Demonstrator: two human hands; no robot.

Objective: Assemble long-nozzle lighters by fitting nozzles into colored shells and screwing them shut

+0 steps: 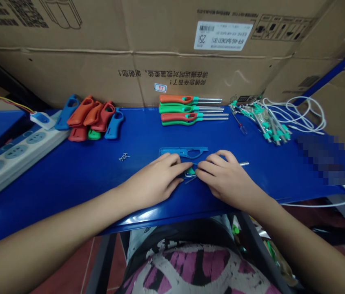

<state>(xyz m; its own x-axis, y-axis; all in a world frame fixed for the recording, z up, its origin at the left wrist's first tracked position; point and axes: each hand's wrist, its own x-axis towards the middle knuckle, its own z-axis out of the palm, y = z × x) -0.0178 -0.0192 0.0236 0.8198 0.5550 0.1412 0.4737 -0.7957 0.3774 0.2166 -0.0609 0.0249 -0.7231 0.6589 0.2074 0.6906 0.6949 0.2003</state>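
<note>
My left hand [160, 179] and my right hand [225, 175] meet over a partly assembled lighter [190, 173], fingers closed around it. A green part and thin wires show in the gap between my fingertips. The metal tip of its tube [244, 163] sticks out to the right, past my right hand. Most of the lighter is hidden by my fingers. Just behind my hands lies a blue lighter shell half [184, 152] with an oval trigger opening. Several small screws [124, 157] lie loose left of my left hand.
Lighter shells [92, 116] in several colours are heaped at the back left by a power strip [22, 151]. Finished long lighters [192, 109] are stacked at back centre. Metal tube assemblies [267, 122], a small screwdriver [242, 126] and white cable [303, 112] lie back right. A cardboard wall [99, 77] stands behind.
</note>
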